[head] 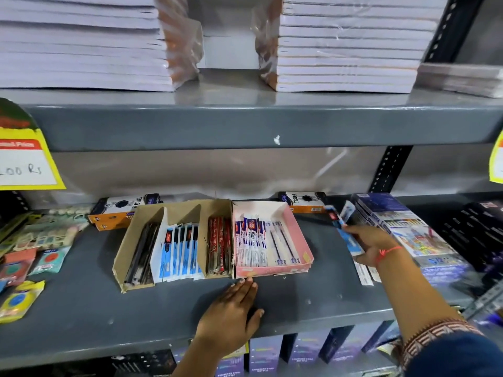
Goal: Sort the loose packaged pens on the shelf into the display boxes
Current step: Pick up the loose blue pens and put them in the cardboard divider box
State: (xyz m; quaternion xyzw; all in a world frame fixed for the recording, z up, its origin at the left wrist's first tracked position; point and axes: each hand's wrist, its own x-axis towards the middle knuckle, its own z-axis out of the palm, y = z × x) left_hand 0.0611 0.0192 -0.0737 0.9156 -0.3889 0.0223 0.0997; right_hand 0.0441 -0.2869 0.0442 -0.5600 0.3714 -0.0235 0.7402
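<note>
Packaged pens (343, 227) in blue-and-white wrappers stand up from the right hand (367, 244), which grips them by their lower part, right of the pink display box (300, 240) and apart from it; a few more packets (366, 273) lie on the grey shelf (95, 308) under that wrist; the left hand (231, 312) rests flat and empty, fingertips touching the pink box's front edge beside the brown display box (128, 240).

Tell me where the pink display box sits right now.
In the head view, the pink display box sits mid-shelf, flush against the right side of the brown cardboard divider box, with the left hand just in front of its near-left corner.
</note>
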